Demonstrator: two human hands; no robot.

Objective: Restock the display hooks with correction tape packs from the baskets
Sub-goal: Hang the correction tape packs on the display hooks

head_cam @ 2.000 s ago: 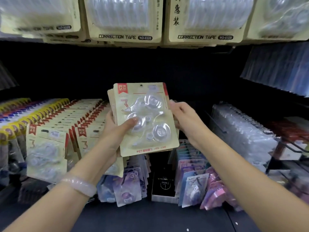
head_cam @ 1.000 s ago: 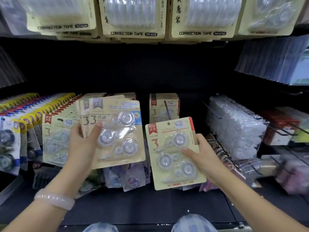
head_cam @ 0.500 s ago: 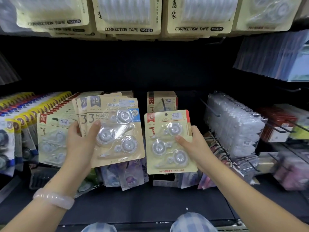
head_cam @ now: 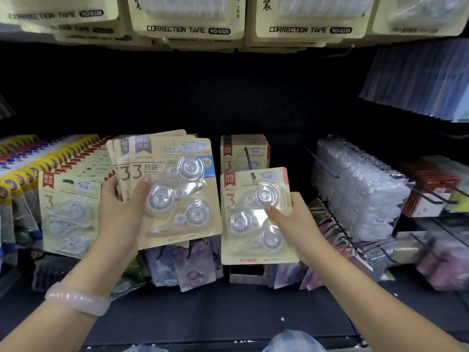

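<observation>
Left hand (head_cam: 119,212): grip closed on a fanned stack of kraft-card correction tape packs (head_cam: 177,189), thumb laid across the front blister. Front card reads "ADS-2309", a large "3", "Correc…pe" partly covered by a price sticker, and a grey banner with Chinese characters; three clear dispensers under the blister.

Right hand (head_cam: 294,224): grip pinches a single pale yellow pack (head_cam: 256,217) by its right edge, thumb on the blister. Red banner, red "3", "PET" at the foot. Its hang hole sits at the tip of a display hook (head_cam: 247,156) carrying matching packs (head_cam: 243,151) directly behind.

Left of the hands: a long row of the same red-banner packs (head_cam: 68,212); beyond it, yellow-topped packs (head_cam: 15,174).

Top edge: large hanging cards (head_cam: 187,19) marked "CORRECTION TAPE NO-8320".

Right: clear blister packs (head_cam: 360,196) on a hook; red boxes (head_cam: 429,184) beyond.

Setting: dark display wall above a black shelf (head_cam: 228,313); purple-printed packs (head_cam: 187,262) hang low. Pale bracelet (head_cam: 78,298) on the left wrist.
</observation>
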